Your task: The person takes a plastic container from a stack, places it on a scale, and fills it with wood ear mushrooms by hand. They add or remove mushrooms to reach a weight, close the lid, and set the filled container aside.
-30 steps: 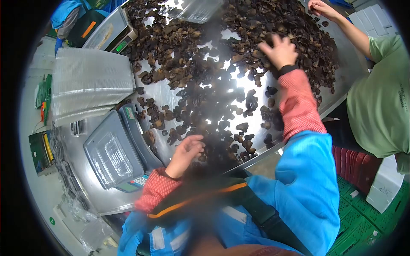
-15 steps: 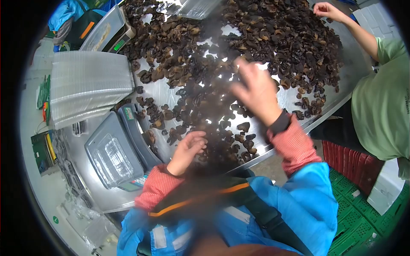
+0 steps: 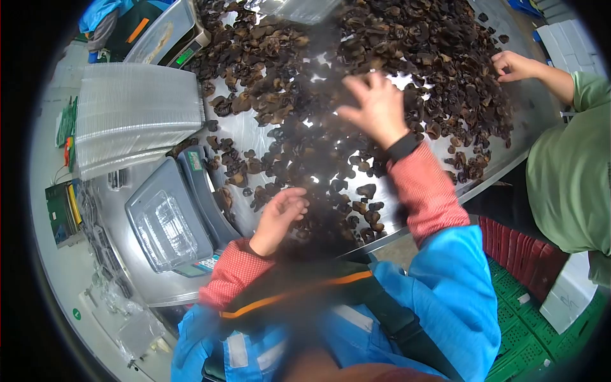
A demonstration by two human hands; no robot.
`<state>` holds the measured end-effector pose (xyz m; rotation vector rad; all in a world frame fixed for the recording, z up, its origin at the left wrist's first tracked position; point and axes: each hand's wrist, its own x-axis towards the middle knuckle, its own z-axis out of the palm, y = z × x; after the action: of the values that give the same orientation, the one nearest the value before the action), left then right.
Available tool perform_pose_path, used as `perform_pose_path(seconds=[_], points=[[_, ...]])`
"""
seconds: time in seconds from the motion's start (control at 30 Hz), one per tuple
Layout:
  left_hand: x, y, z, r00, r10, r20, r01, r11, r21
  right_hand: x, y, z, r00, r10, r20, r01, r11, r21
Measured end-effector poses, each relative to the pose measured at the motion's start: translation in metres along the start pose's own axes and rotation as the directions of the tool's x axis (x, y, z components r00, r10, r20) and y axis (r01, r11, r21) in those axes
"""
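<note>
Dark brown wood ear mushrooms (image 3: 423,48) lie spread and heaped across a steel table (image 3: 251,134). My right hand (image 3: 377,107) is over the middle of the spread, thumb and fingers apart, with nothing visible in it. Lower and to the left, near the table's front edge, my left hand (image 3: 279,219) has its fingers curled together beside loose pieces. Whether anything is inside those fingers is hidden. A dark blur down the middle of the view covers part of the mushrooms between my hands.
Left of my left hand, a grey scale (image 3: 197,191) bears a clear plastic tray (image 3: 167,229). Behind it stands a stack of clear trays (image 3: 137,118). Another scale (image 3: 191,48) is farther back. At right, a co-worker's hand (image 3: 512,65) touches the heap's edge. Green crates (image 3: 519,344) are on the floor.
My right hand has moved slightly away from me and its fingers show more clearly. My left hand stays nearly in place. The co-worker's hand has shifted right and nearer on the heap's edge.
</note>
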<state>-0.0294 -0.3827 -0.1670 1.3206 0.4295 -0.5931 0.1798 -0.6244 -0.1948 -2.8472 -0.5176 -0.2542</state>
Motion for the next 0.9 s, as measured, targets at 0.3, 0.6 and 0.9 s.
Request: perform_pose_path(seconds=[0.3, 0.6, 0.9], points=[[0.001, 0.002, -0.012, 0.968, 0.179, -0.176, -0.188, 0.981, -0.037, -0.095, -0.117, -0.021, 0.946, -0.314, 0.074, 0.243, 0.843, 0.479], [0.024, -0.008, -0.02, 0.789, 0.532, -0.309, -0.33, 0.79, 0.517, -0.001, 0.016, -0.014, 0.974, 0.193, -0.117, -0.197, 0.98, -0.026], [0.034, -0.018, -0.035, 0.794, 0.552, -0.252, -0.327, 0.74, 0.588, -0.079, -0.134, -0.005, 0.944, -0.275, 0.18, 0.222, 0.938, 0.265]])
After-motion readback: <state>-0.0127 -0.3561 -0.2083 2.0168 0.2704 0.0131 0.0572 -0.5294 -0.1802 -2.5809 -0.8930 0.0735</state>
